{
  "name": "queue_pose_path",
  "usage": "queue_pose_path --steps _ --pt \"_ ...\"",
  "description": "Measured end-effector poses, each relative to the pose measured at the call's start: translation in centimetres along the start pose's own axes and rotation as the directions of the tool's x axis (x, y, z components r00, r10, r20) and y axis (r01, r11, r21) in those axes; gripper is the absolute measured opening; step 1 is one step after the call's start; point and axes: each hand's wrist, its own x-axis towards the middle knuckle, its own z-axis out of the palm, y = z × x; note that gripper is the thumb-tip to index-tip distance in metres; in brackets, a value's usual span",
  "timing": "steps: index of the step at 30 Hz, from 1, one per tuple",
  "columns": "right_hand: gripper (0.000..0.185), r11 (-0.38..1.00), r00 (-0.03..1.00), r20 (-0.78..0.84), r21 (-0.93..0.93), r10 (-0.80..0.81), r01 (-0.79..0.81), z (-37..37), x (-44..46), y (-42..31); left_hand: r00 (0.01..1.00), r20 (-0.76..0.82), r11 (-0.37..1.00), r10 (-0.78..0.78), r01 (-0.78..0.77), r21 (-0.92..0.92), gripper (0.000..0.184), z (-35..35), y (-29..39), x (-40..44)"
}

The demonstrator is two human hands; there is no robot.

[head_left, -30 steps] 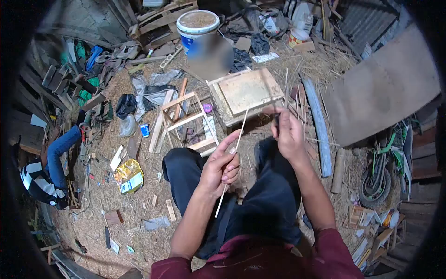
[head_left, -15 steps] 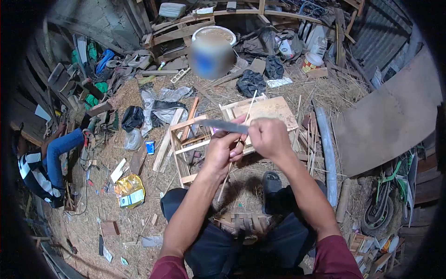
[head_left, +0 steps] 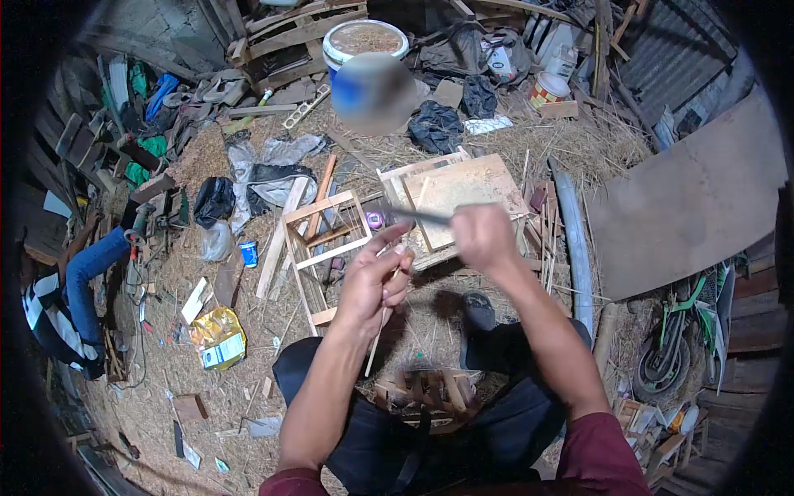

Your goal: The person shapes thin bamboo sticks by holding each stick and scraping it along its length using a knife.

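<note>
My left hand (head_left: 376, 285) is closed around a thin wooden stick (head_left: 375, 351), which slants down towards my knees. My right hand (head_left: 484, 238) makes a fist around the handle of a knife (head_left: 422, 214). Its grey blade points left, above my left fingers, and is blurred by motion. The handle is hidden in the fist. Beyond my hands lie a small wooden frame (head_left: 332, 263) and a pale wooden board (head_left: 475, 194) on slats.
A lidded bucket (head_left: 364, 41) stands at the back, partly blurred. On the straw-covered floor are a yellow packet (head_left: 219, 335), a blue cup (head_left: 248, 253) and a long grey pole (head_left: 576, 248). A large sheet (head_left: 686, 198) leans at right beside a motorbike wheel (head_left: 662, 364). Another person's jeans-clad leg (head_left: 95, 256) shows at left.
My right hand has moved slightly right, drawing the knife away from the left fingers. My left hand, still on the stick, sits lower and further left. The whole view has shifted a little.
</note>
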Motion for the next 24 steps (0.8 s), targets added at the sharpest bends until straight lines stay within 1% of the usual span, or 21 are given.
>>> queue_pose_path --steps 1,2,4,5,6,7,9,10,11,13,14,17,18,21,22,24 --pt "0.041 0.996 0.996 0.020 -0.023 -0.088 0.089 0.5 -0.2 -1.3 1.000 0.000 1.000 -0.009 0.009 -0.011 0.035 0.0 -0.1 0.2" --pt "0.042 0.996 0.997 0.009 -0.040 -0.074 0.074 0.7 -0.2 -1.0 0.998 -0.042 0.999 -0.036 0.037 0.015 0.034 0.5 -0.4 0.1" --pt "0.042 0.996 0.999 -0.010 -0.077 -0.045 0.044 0.8 0.1 -0.1 0.997 0.043 0.998 -0.058 0.058 -0.001 0.033 0.1 -0.1 -0.6" --pt "0.043 0.962 0.957 0.122 -0.113 0.262 -0.249 -0.5 0.7 0.7 0.994 0.087 0.998 -0.063 0.064 -0.012 0.032 -0.1 -0.1 -0.8" --pt "0.044 0.923 0.927 0.036 -0.118 0.374 -0.367 -1.3 1.3 2.4 0.991 0.091 0.995 -0.093 0.091 0.033 0.033 -0.4 -0.3 -1.2" --pt "0.045 0.868 0.875 -0.054 -0.109 0.481 -0.484 -1.7 1.4 3.9 0.991 0.108 0.997 -0.074 0.071 0.024 0.033 -0.4 -0.3 -1.2" --pt "0.054 0.909 0.901 -0.125 0.036 0.416 -0.414 -1.6 0.7 5.1 0.989 0.141 0.999 -0.034 0.033 0.005 0.033 -0.5 -0.2 -1.0" --pt "0.059 0.925 0.913 -0.153 0.102 0.378 -0.366 -1.5 0.6 5.2 0.991 0.129 1.000 0.017 -0.017 -0.002 0.031 -1.3 -0.5 -0.2" --pt "0.063 0.897 0.897 -0.107 0.175 0.428 -0.407 -1.4 0.2 5.2 0.995 0.097 0.999 0.034 -0.036 0.019 0.030 -1.2 -0.6 0.3" --pt "0.072 0.808 0.853 -0.008 0.324 0.522 -0.491 -1.7 0.1 2.2 0.997 0.033 0.995 0.066 -0.068 0.079 0.030 -0.9 -0.5 1.3" --pt "0.074 0.743 0.832 0.061 0.416 0.552 -0.524 -1.5 -0.2 2.2 0.993 0.097 0.993 0.064 -0.074 0.096 0.027 -1.5 -0.4 1.8" --pt "0.063 0.623 0.806 0.180 0.548 0.564 -0.558 -0.6 -0.9 2.2 0.989 -0.034 0.981 0.145 -0.140 0.133 0.021 -0.5 -0.7 3.2" --pt "0.047 0.462 0.735 0.296 0.622 0.609 -0.633 -1.2 -0.8 0.7 0.984 0.000 0.976 0.176 -0.174 0.129 0.017 -0.8 -0.6 3.7" --pt "0.032 0.504 0.741 0.349 0.563 0.573 -0.655 -0.8 -1.7 -0.8 0.959 -0.030 0.958 0.281 -0.279 0.068 0.018 -0.1 -0.7 4.9" --pt "0.028 0.415 0.695 0.420 0.581 0.583 -0.700 -1.0 -1.8 -1.6 0.955 -0.012 0.953 0.297 -0.296 0.068 0.019 -0.4 -0.7 5.5" --pt "0.028 0.390 0.718 0.484 0.614 0.500 -0.686 -0.6 -2.4 -2.0 0.943 -0.022 0.937 0.333 -0.328 0.123 0.019 -0.4 -0.7 5.9"
